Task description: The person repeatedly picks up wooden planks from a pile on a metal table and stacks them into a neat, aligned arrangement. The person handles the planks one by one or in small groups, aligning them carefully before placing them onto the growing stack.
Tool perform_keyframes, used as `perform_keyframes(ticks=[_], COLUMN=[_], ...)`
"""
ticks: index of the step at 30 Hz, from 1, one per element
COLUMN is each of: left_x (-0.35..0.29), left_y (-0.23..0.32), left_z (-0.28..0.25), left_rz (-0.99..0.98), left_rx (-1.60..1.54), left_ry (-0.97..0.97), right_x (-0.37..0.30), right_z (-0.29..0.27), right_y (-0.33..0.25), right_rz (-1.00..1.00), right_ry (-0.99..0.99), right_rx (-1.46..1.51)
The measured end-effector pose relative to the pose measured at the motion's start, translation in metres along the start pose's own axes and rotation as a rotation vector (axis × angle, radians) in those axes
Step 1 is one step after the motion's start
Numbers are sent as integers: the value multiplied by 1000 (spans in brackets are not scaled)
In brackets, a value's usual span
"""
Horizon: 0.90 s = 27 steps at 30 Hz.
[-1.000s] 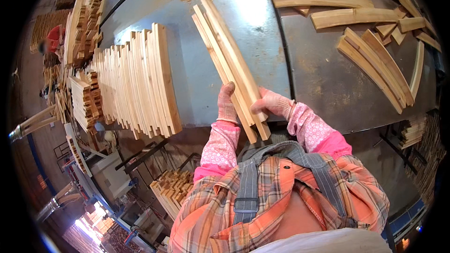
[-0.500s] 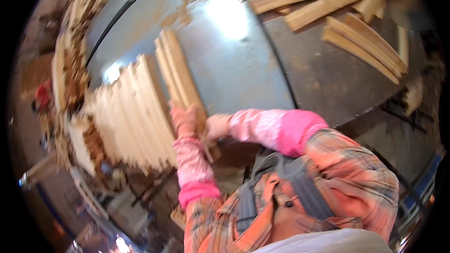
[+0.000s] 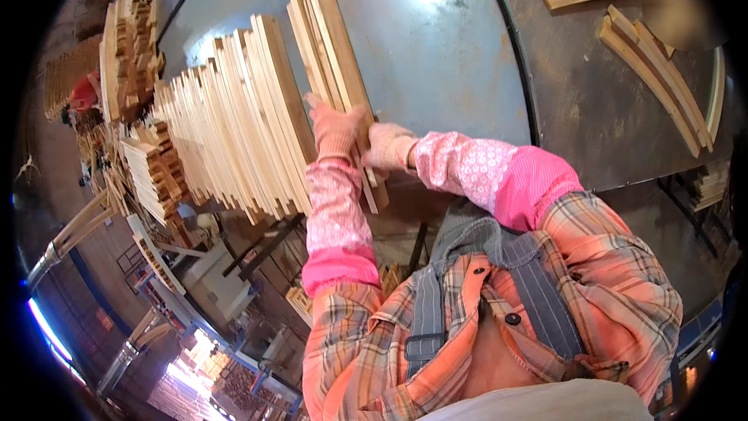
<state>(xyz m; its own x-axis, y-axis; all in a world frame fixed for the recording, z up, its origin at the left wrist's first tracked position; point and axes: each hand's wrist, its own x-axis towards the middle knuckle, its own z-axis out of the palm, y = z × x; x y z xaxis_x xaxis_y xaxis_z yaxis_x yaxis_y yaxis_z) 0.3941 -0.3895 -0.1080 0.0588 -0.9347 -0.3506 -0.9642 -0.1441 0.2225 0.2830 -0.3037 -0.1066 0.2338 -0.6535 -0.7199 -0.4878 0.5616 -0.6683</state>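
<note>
A few pale wooden strips (image 3: 331, 39) lie side by side on the grey-blue metal tabletop, their near ends past its front edge. My left hand (image 3: 336, 126), in a pinkish glove, is closed around these strips from the left, thumb side over their tops. Against their right side, near the lower end, my right hand (image 3: 388, 146) is pressed with its fingers curled; part of its grip is hidden. The rightmost strip reaches farther up the table than the others. A narrow gap to the left separates them from a long row of upright-edged wooden strips (image 3: 234, 117).
Curved wooden pieces (image 3: 650, 70) lie on the darker table (image 3: 569, 101) at the right, beyond a dark seam. Stacked wood (image 3: 136, 39) lines the far left. Smaller stacked blocks (image 3: 156, 175) sit beside the row. Machinery (image 3: 226, 281) stands lower left.
The whole view has shifted, so the table and strips appear higher and the picture is sharper. Both hands stay on the strips; the rightmost one now sticks out farther at the far end.
</note>
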Motion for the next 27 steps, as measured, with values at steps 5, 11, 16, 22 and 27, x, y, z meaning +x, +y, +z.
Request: perform_keyframes(ticks=[5,11,16,22,27], left_x=[11,28,50,46,40], left_y=[-12,-41,64,344,493], left_z=[-13,-55,-38,14,70], left_rz=[117,99,432,1048,776], left_rx=[150,677,181,-118,187], left_ry=[161,-21,367,203,17], right_x=[-7,-84,-250,-381,-381], right_z=[-16,-105,-230,-327,-347], right_y=[23,115,233,388,418], right_rz=[-153,-70,392,807,696], right_ry=[-80,437,953,859,529], right_rx=[-87,-124,-289,-576,-701])
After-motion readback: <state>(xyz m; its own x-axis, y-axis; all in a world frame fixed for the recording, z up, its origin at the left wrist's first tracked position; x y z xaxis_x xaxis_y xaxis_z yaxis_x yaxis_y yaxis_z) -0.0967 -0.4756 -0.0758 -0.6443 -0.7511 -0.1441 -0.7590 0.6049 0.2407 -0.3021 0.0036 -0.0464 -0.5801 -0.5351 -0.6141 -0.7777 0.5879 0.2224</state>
